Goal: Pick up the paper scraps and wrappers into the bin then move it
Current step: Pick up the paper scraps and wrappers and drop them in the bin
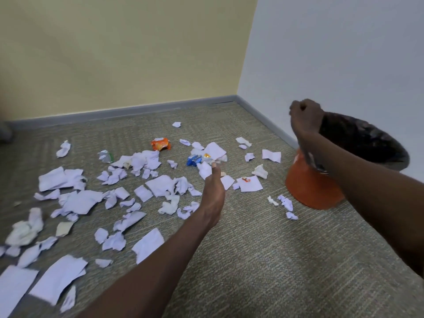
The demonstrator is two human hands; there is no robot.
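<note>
On the carpet: scraps and wrappers lie from 9 to 1 o'clock.
Bin: at 3 o'clock, tilted, mouth facing up and right.
Left hand: fingers straight, holding nothing, nearer the scraps; nearest scrap just beyond its fingertips at 12.
Right hand: clenched over the bin's mouth; contents, cannot tell.

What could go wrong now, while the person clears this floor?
The bin looks tilted, with the right hand curled at its rim; it might tip and spill. Paper scraps lie spread widely over the carpet, so small ones may be missed. The left hand reaches out holding nothing.
</note>
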